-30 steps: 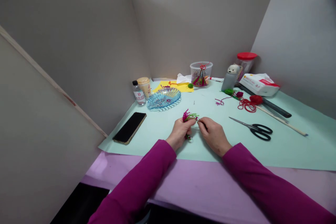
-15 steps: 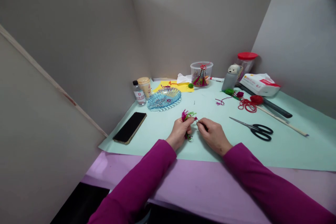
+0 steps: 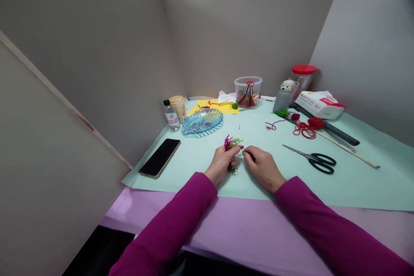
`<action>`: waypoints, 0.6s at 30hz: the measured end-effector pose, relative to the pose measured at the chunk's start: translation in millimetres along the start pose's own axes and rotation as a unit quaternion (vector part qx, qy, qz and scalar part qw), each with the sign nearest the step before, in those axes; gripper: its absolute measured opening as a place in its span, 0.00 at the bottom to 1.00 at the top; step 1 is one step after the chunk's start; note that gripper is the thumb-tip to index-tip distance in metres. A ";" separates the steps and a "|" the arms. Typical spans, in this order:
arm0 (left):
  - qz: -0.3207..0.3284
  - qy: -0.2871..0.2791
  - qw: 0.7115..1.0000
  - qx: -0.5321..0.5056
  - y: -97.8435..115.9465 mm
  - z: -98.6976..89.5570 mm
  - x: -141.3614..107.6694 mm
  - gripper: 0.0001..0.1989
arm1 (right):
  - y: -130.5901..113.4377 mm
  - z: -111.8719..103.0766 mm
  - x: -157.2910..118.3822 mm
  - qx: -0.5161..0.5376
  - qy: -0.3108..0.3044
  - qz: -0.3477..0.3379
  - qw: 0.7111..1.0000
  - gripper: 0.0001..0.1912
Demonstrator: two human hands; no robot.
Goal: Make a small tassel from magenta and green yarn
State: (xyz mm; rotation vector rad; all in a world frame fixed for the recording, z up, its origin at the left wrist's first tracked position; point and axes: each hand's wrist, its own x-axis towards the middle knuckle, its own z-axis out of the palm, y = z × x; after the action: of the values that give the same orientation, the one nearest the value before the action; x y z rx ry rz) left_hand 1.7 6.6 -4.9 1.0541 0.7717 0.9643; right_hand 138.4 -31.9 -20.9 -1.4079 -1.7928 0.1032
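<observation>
My left hand (image 3: 221, 161) is closed around a yarn tassel (image 3: 230, 141) with magenta and green strands. Its frayed ends stick out above my fingers, and more green yarn with a small pale loop hangs below. Just to the right, my right hand (image 3: 262, 164) is closed in a pinch, its fingertips close to my left thumb. A short bit of magenta yarn runs in the small gap between both hands; what my right fingers grip is too small to make out. Black-handled scissors (image 3: 318, 161) lie to the right of my right hand.
A phone (image 3: 161, 158) lies at left. Behind are a blue shell-shaped dish (image 3: 202, 124) of beads, a bottle (image 3: 171, 116), a clear tub (image 3: 248, 91) and a grey bear-topped bottle (image 3: 283, 98). At right are red yarn (image 3: 305, 130), a tissue pack (image 3: 320, 104) and a thin stick (image 3: 362, 157).
Both hands stay nearly in place. The magenta yarn between my fingertips has shifted slightly; everything else on the table looks the same.
</observation>
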 end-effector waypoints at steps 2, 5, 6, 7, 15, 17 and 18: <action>-0.004 -0.003 1.000 0.002 0.6 -0.1 0.2 0.12 | 0.4 0.3 0.0 -0.009 -0.002 0.001 1.000 0.10; -0.016 -0.012 1.000 0.001 2.3 0.3 0.1 0.14 | 1.9 1.9 -0.5 -0.029 0.005 0.003 1.000 0.10; -0.019 -0.014 1.000 -0.001 2.7 0.4 0.0 0.14 | 2.6 2.7 -0.6 -0.037 0.010 0.003 0.999 0.11; -0.020 -0.014 1.000 -0.004 2.9 0.6 -0.1 0.14 | 3.5 3.5 -0.8 -0.044 0.014 0.001 0.999 0.11; -0.016 0.001 1.000 0.011 1.6 0.9 -1.1 0.13 | 7.2 1.9 1.7 -0.048 0.049 0.024 0.997 0.13; -0.018 0.006 1.000 0.009 1.9 0.9 -0.9 0.13 | 4.5 -1.2 2.7 -0.027 0.077 0.047 0.996 0.13; -0.017 0.007 1.000 0.009 2.1 0.9 -0.9 0.13 | 2.5 -2.8 3.0 -0.010 0.091 0.062 0.994 0.12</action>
State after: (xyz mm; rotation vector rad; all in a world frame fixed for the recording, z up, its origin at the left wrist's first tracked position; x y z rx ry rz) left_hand 1.5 5.9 -2.6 1.0481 0.8094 0.9383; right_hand 142.1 -29.6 -18.7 -1.4928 -1.5623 0.0198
